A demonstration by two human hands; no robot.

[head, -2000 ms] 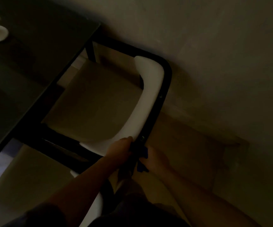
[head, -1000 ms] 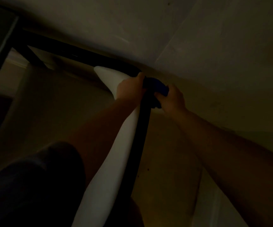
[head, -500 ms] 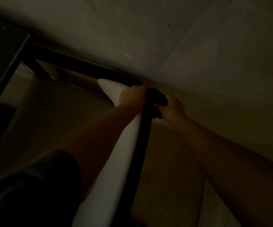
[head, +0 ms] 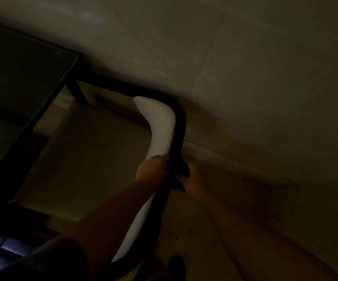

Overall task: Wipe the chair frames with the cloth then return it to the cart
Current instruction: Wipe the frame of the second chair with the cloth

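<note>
Both my hands grip the black chair frame (head: 179, 126), right hand (head: 192, 180) pressing the dark cloth (head: 181, 173), left hand (head: 154, 167) steadying; next I'd slide along the tube.

Bare forearms, dark short sleeve (head: 48, 258) on left arm

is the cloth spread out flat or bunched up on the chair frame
Bunched up. The cloth shows only as a dark wad pressed against the black frame by the right hand; no flat part shows.
</note>
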